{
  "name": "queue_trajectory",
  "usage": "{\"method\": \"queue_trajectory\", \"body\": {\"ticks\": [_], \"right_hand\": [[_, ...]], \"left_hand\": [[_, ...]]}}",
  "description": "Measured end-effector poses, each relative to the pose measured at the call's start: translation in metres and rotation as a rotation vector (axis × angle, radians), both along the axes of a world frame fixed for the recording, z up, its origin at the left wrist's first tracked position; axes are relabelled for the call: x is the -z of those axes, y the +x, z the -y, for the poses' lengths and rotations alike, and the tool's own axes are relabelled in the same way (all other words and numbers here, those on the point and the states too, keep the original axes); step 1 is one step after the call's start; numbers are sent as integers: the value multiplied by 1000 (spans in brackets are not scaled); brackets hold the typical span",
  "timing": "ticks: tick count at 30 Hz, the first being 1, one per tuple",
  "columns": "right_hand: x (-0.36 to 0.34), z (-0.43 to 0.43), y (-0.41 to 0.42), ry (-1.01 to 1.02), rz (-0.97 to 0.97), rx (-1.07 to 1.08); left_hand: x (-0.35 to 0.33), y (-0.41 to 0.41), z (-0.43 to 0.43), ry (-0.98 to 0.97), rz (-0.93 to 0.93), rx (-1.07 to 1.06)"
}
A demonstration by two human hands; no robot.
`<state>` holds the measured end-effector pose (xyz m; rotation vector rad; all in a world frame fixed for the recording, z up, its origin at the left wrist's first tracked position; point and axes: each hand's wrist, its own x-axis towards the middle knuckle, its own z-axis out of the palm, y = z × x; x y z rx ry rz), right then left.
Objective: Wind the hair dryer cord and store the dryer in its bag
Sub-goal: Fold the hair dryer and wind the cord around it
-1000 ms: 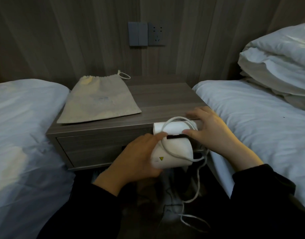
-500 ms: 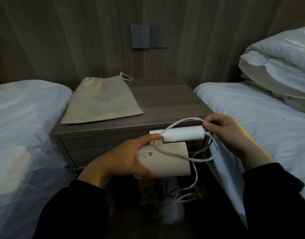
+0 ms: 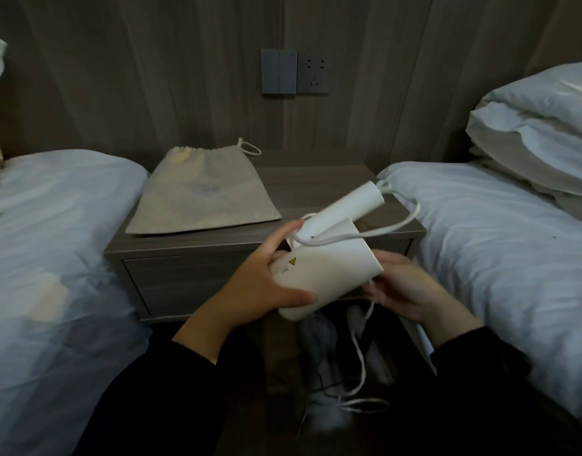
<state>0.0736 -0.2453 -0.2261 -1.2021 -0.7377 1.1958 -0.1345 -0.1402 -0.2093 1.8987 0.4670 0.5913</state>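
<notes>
Mid-frame, our left hand (image 3: pixel 260 291) grips the hair dryer (image 3: pixel 332 274), 1 loop of cord (image 3: pixel 391 227) across it. Our right hand (image 3: pixel 408 291) curls just right of it; we cannot tell its hold. The bag (image 3: pixel 200 199) lies flat above-left.

- A wooden nightstand (image 3: pixel 319 179) is set between two beds, its drawer (image 3: pixel 184 278) closed.
- The left bed (image 3: pixel 52 225) and the right bed (image 3: pixel 496 245) are covered in white sheets.
- Pillows (image 3: pixel 539 126) are piled on the right bed.
- A switch (image 3: pixel 279 71) and a socket (image 3: pixel 312 75) are mounted side by side on the panelled wall (image 3: pixel 151 77).
</notes>
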Motion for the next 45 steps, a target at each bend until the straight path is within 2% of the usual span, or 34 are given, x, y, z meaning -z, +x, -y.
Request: {"method": "queue_trajectory", "body": {"ticks": [2, 7, 12, 15, 22, 31, 36, 43, 45], "right_hand": [[-4, -3, -14, 15, 68, -17], [-21, 0, -17, 41, -192, -133], [-24, 1, -22, -36, -28, -88], [-19, 1, -27, -16, -18, -28], [-16, 1, -30, 123, -142, 32], [-9, -2, -26, 258, -252, -13], [-3, -7, -32, 314, -384, -41], [1, -13, -44, 273, -583, 149], [-2, -12, -46, 281, -584, 151]], "left_hand": [[0, 0, 1, 22, 32, -64], [-3, -3, -1, 131, 42, -244], [-1, -1, 9, 316, -75, -261], [2, 4, 12, 382, -101, -273], [4, 6, 13, 309, -111, -272], [1, 10, 14, 352, -123, -299], [2, 14, 16, 311, -119, -340], [5, 19, 20, 246, -75, -361], [4, 19, 20, 234, -58, -339]]}}
